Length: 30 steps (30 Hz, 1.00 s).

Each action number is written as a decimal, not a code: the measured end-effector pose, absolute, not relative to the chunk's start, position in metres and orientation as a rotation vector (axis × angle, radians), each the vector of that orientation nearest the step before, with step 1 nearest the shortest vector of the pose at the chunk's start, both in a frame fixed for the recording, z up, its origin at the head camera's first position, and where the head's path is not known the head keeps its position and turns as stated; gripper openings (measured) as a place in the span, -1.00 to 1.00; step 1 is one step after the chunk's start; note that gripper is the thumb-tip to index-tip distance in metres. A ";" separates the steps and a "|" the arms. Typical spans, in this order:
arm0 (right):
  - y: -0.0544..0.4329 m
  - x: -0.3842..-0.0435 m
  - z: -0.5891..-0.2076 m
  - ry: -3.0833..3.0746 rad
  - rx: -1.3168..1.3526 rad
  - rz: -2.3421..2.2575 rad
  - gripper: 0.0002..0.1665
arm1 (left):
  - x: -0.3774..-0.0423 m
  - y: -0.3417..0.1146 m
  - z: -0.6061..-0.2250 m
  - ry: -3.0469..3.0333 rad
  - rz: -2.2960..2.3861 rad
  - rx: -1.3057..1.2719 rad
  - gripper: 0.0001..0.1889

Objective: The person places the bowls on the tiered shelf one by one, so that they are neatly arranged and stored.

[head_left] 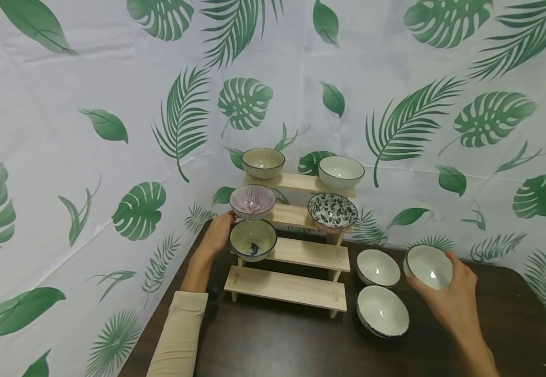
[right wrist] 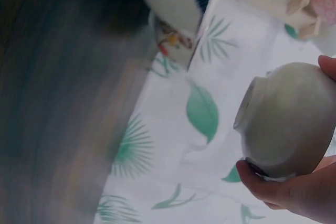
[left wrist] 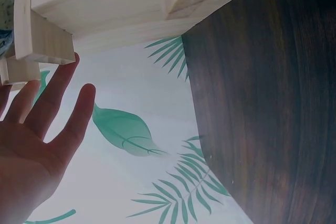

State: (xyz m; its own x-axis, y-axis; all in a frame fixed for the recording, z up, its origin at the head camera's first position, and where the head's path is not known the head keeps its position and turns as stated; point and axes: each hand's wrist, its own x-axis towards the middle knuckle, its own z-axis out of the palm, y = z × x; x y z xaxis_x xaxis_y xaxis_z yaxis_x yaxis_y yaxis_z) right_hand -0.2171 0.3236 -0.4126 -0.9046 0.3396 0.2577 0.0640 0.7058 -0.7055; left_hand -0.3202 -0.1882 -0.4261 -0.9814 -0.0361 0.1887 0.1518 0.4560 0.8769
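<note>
Five bowls stand on the tiered wooden display stand: on the top tier a beige bowl at its left end and a plain white bowl at its right; below them a purple-striped bowl at the left and a black-and-white floral bowl at the right; and on the third tier an olive bowl at the left. The left hand, fingers extended, touches the stand's left end. Well to the right of the stand, the right hand grips a dark-rimmed white bowl between thumb and fingers, above the dark wooden table. Two more whitish bowls sit just right of the stand, one behind the other.
</note>
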 end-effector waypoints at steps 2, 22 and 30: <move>0.320 -0.214 -0.410 -2.542 -0.305 1.034 0.26 | -0.320 -0.188 -0.425 -2.520 -1.573 -0.095 -0.45; 0.282 -0.189 -0.386 -2.603 -0.138 1.024 0.30 | -0.320 -0.188 -0.424 -2.522 -1.556 -0.085 -0.48; 0.265 -0.186 -0.384 -2.651 -0.076 1.032 0.32 | -0.321 -0.187 -0.426 -2.539 -1.540 -0.071 -0.48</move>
